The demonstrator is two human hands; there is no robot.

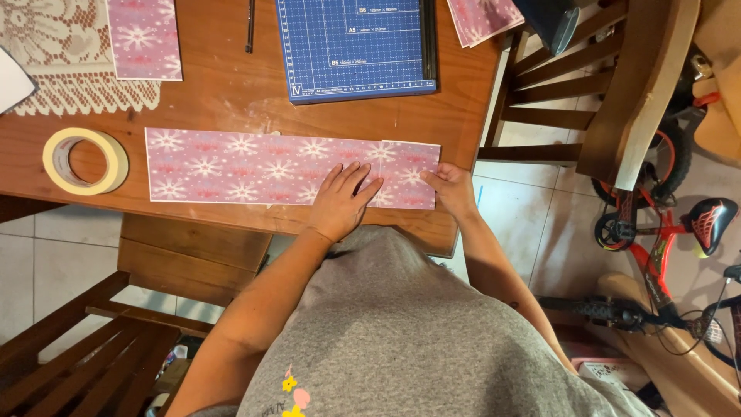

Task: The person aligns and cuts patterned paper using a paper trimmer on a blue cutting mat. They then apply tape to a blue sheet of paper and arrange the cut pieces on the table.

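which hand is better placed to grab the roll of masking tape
Left, probably. The left hand lies flat on the long pink snowflake-patterned paper strip, nearer the cream roll of masking tape; the right hand pins the strip's far end.

Pink snowflake paper strip (262,166): thin, smooth, slight sheen, flat on table (224,93) of reddish-brown wood w/ satin varnish. Tape roll (85,161) at left: cream, matt paper-type. Far left: lace cloth (58,54), openwork, rough-looking. Far centre: blue cutting mat (355,46), matt plastic, dark rail along right edge. Chair (587,85) right: dark wood, semi-gloss. Shirt (417,332): grey knit cloth, matt.
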